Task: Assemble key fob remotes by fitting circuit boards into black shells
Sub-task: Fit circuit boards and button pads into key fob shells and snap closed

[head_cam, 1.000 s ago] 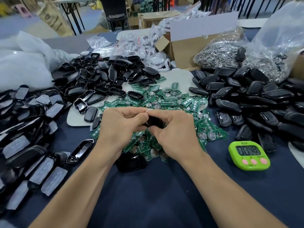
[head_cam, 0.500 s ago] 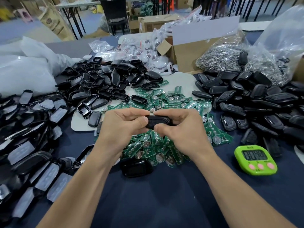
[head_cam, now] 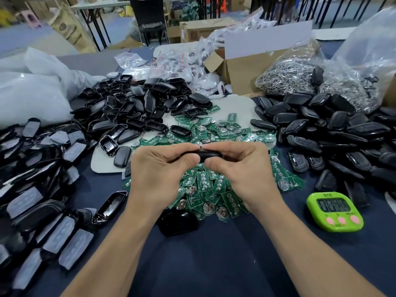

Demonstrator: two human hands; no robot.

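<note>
On my feed, the left forearm (head_cam: pixel 120 243) and right forearm (head_cam: pixel 300 243) run bare all the way to the bottom edge. My left grip (head_cam: pixel 156 170) and right grip (head_cam: pixel 242 170) are ungloved, with short, plain thumbnails.

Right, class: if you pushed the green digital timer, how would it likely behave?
The green digital timer sits low and squarish, so it would probably slide, not roll. Its plastic body looks light, so a gentle push should shift it.
</note>
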